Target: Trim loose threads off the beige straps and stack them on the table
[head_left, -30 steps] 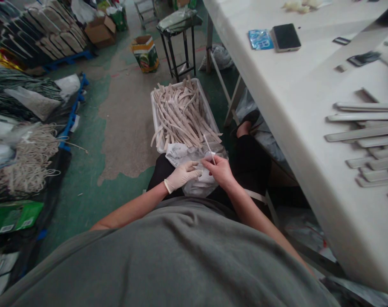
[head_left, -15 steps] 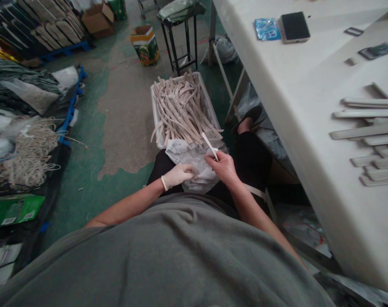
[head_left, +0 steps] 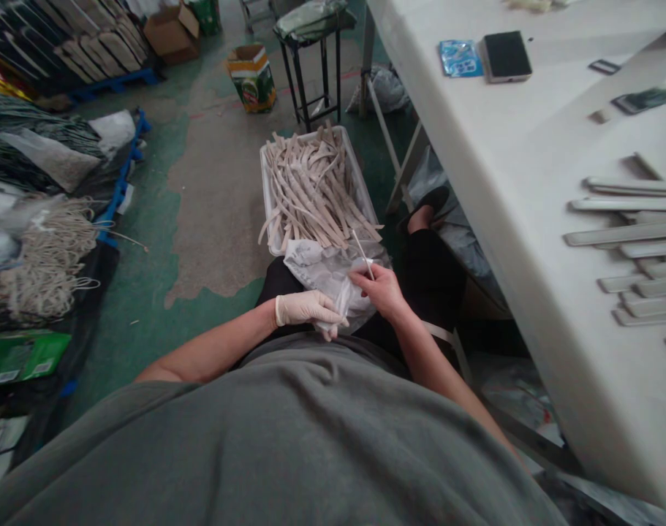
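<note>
A crumpled clear plastic bag lies across my lap, against the near end of a basket. My left hand, in a pale glove, is at the bag's near side with a fold of the plastic between its fingers. Bare, my right hand pinches a thin whitish strip that points up and away, edge-on to me. Its lower end is hidden in the fingers. Beyond the bag, many flat beige strips fill the white plastic basket.
To the right, a white-covered table carries several long pale bars, a black-topped box and a blue packet. A black stool and an open carton stand ahead. Bundled cords lie at left.
My left hand has shifted slightly right and nearer me, its fingers now stretched further over the bag. The strip in my right hand has turned from its broad side to its edge.
</note>
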Motion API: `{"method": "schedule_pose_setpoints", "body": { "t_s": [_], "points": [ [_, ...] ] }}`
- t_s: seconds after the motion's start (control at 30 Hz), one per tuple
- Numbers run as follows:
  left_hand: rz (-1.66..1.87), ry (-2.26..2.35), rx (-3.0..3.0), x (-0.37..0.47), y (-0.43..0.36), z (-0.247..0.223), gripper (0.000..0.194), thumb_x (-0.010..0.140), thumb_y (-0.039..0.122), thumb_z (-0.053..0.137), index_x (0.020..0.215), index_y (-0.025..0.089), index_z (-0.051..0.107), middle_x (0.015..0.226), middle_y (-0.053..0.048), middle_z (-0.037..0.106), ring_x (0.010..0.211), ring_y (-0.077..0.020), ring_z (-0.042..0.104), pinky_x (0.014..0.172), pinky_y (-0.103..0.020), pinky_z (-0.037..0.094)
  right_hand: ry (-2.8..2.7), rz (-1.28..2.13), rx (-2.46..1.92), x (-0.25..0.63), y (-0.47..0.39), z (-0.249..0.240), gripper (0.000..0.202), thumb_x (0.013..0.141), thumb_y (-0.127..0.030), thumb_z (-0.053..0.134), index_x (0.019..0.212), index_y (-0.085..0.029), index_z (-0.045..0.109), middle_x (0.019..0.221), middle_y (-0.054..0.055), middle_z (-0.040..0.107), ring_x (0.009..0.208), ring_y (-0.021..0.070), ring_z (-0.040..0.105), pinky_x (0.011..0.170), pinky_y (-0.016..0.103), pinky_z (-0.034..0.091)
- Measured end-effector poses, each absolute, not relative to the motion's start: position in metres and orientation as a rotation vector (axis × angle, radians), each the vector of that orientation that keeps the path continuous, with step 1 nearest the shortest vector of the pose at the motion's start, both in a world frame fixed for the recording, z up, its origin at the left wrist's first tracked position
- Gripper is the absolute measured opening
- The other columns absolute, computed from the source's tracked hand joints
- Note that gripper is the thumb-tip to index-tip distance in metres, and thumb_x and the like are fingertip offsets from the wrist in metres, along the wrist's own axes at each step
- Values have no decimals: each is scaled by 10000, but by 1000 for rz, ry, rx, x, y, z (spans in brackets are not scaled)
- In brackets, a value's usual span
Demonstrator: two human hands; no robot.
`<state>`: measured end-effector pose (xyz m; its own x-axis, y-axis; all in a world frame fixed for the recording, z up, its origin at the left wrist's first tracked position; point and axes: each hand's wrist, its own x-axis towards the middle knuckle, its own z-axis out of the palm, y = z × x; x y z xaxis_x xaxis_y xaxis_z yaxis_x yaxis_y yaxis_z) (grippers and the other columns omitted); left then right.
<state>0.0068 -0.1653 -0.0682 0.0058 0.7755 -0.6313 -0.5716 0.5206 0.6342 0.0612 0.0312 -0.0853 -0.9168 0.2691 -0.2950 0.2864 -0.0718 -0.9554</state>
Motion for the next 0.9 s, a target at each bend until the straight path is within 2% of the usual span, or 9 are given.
{"method": "schedule_pose_setpoints", "body": {
  "t_s": [0.13, 0.17, 0.23, 0.27, 0.33, 0.43, 0.53, 0.73, 0.9],
  "points": [
    [1174, 1222, 37, -29, -183, -52, 230, 796, 306, 773, 843, 84, 734, 726, -107, 738, 617, -171, 691, 634, -270, 560, 2058, -2132, 575, 65, 34, -89, 427, 747, -594, 658, 809, -175, 709, 777, 42, 690, 579, 123, 513, 424, 209, 472],
    [1320, 1305, -50, -48, -194, -39, 162, 857, 244, 701, 821, 88, 721, 709, -85, 733, 618, -157, 689, 647, -264, 566, 2028, -2139, 549, 67, 36, -89, 491, 787, -641, 604, 850, -169, 721, 832, 59, 714, 558, 115, 499, 432, 221, 492],
    [1841, 1475, -261, -91, -227, -2, 315, 991, 149, 451, 777, 123, 680, 650, -3, 704, 613, -105, 673, 682, -241, 570, 1977, -2168, 522, 71, 39, -88, 592, 851, -698, 492, 909, -159, 729, 887, 75, 732, 485, 85, 428, 459, 248, 520],
    [2158, 1492, -325, -111, -247, 20, 393, 1037, 153, 347, 815, 154, 671, 672, 42, 703, 674, -77, 680, 741, -228, 570, 1967, -2173, 524, 73, 40, -87, 604, 864, -701, 472, 902, -154, 726, 883, 75, 732, 458, 72, 392, 474, 256, 523],
    [2630, 1474, -347, -142, -286, 63, 314, 1063, 264, 385, 887, 216, 641, 756, 120, 719, 760, -33, 670, 851, -214, 553, 1996, -2128, 545, 75, 41, -84, 552, 848, -670, 519, 820, -151, 706, 838, 66, 724, 443, 63, 384, 482, 248, 499],
    [2899, 1430, -366, -148, -321, 96, 319, 1060, 364, 392, 886, 232, 624, 753, 148, 705, 744, -4, 652, 897, -184, 510, 2042, -2027, 550, 75, 39, -81, 461, 790, -610, 595, 719, -160, 665, 762, 52, 704, 447, 74, 434, 450, 227, 434],
    [2819, 1295, -680, -112, -310, 66, 330, 1043, 344, 453, 799, 211, 631, 704, 103, 700, 673, -35, 653, 833, -190, 513, 2061, -1962, 500, 77, 34, -75, 398, 756, -566, 633, 703, -173, 661, 719, 37, 692, 469, 97, 479, 445, 227, 411],
    [2323, 961, -1186, -16, -232, -58, 301, 977, 282, 586, 702, 162, 593, 621, 40, 638, 566, -75, 635, 768, -271, 550, 2277, -1648, 238, 91, 25, -52, 409, 832, -552, 588, 660, -187, 660, 561, -2, 582, 506, 134, 487, 502, 252, 384],
    [2135, 907, -1149, 17, -198, -76, 203, 944, 323, 637, 815, 167, 649, 785, -3, 707, 703, -103, 690, 726, -237, 550, 2423, -1433, 139, 101, 14, -30, 382, 871, -495, 551, 654, -197, 653, 569, 1, 582, 558, 152, 505, 520, 254, 356]
  ]
}}
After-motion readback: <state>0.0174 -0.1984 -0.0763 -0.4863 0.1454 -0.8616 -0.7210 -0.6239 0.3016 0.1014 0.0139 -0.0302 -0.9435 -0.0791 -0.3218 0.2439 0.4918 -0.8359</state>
